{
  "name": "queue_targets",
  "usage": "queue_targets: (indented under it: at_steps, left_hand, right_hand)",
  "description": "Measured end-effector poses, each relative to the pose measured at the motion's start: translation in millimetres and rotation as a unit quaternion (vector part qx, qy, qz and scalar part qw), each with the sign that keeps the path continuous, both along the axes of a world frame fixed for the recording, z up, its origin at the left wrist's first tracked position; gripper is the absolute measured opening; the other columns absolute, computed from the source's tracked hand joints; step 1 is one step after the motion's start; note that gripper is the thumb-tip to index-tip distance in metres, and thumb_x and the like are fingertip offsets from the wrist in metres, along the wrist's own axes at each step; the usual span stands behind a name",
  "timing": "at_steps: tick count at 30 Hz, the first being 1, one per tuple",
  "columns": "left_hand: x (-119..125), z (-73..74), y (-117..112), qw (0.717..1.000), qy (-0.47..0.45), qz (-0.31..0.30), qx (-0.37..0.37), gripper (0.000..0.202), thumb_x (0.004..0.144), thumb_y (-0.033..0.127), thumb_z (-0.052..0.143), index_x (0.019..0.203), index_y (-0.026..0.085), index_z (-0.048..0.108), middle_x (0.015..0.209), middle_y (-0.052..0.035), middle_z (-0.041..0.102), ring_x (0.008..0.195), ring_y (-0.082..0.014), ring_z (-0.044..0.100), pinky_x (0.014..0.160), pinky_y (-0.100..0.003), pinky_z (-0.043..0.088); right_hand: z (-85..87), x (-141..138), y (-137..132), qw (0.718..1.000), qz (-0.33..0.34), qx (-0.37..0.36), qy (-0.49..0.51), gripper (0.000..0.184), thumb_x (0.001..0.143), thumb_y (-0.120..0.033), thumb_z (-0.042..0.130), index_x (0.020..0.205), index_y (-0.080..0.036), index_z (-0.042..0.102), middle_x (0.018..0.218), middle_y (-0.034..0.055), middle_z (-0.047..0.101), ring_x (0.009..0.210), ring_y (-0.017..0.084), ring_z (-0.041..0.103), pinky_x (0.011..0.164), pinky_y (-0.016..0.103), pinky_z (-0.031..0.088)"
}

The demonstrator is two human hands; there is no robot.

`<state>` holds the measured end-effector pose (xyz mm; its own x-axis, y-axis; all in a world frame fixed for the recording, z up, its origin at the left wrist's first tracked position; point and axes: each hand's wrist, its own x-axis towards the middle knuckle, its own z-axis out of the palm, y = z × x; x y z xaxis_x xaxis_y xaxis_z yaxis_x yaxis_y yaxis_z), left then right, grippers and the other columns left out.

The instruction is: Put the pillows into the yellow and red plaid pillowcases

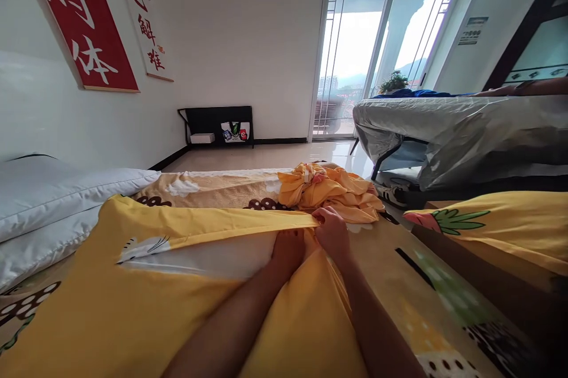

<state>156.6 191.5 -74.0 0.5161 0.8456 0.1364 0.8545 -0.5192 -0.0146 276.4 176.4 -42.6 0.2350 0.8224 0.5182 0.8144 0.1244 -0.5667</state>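
Observation:
A yellow pillowcase (213, 330) lies in front of me, with white filling (226, 254) showing through its long opening. My right hand (332, 233) pinches the rim of the opening at its right end. Beside it, my left hand (287, 251) reaches to the inside of the opening, its fingers curled at the same rim and partly hidden under the fabric. Just beyond both hands sits a bunched heap of yellow-orange cloth (341, 191) on the patterned bedsheet (222, 186).
White pillows (66, 194) are piled at the left. Yellow fabric with a carrot print (515, 224) is at the right. Behind it stands a plastic-wrapped bed (465, 123) with a person's arm (532, 88) on top. A black rack (213, 120) stands by the far wall, left of the glass doors (355, 64).

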Motion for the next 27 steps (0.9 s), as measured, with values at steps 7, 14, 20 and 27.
queue_targets:
  at_steps: [7, 14, 20, 27]
  left_hand:
    - [-5.9, 1.5, 6.5, 0.999, -0.038, 0.008, 0.005, 0.052, 0.091, 0.025, 0.047, 0.142, 0.016, 0.042, 0.145, -0.0158, 0.045, 0.132, -0.0323, 0.044, 0.11, -0.049, 0.033]
    - [-3.5, -7.3, 16.9, 0.998, -0.061, 0.002, -0.019, 0.051, 0.086, 0.027, 0.054, 0.133, 0.008, 0.052, 0.134, -0.0214, 0.055, 0.126, -0.0353, 0.049, 0.107, -0.051, 0.037]
    - [-9.3, 1.8, 12.1, 0.984, -0.112, -0.136, -0.005, 0.037, 0.092, 0.028, 0.049, 0.127, 0.022, 0.058, 0.135, -0.0054, 0.057, 0.126, -0.0201, 0.049, 0.11, -0.035, 0.036]
    - [-5.9, -10.1, 11.0, 0.98, -0.073, -0.183, 0.024, 0.043, 0.097, 0.033, 0.043, 0.139, 0.024, 0.046, 0.149, -0.0064, 0.041, 0.14, -0.02, 0.032, 0.116, -0.039, 0.028]
  right_hand:
    - [-0.2, -5.8, -0.3, 1.0, -0.003, -0.005, 0.012, 0.029, 0.06, -0.003, 0.044, 0.075, -0.018, 0.063, 0.08, 0.0017, 0.058, 0.074, 0.014, 0.052, 0.063, 0.023, 0.034]
    - [0.3, -3.0, 0.5, 1.0, 0.007, -0.006, 0.025, 0.029, 0.061, -0.004, 0.042, 0.075, -0.018, 0.063, 0.081, 0.002, 0.059, 0.075, 0.014, 0.054, 0.066, 0.023, 0.037]
    - [0.9, -3.5, -0.5, 0.999, 0.023, 0.002, 0.035, 0.027, 0.059, -0.004, 0.043, 0.073, -0.018, 0.061, 0.079, 0.0013, 0.058, 0.073, 0.014, 0.054, 0.067, 0.023, 0.038]
    - [2.9, -7.7, -3.0, 0.998, 0.045, 0.006, 0.045, 0.028, 0.057, -0.004, 0.042, 0.072, -0.019, 0.06, 0.079, 0.0012, 0.058, 0.071, 0.014, 0.054, 0.066, 0.023, 0.038]
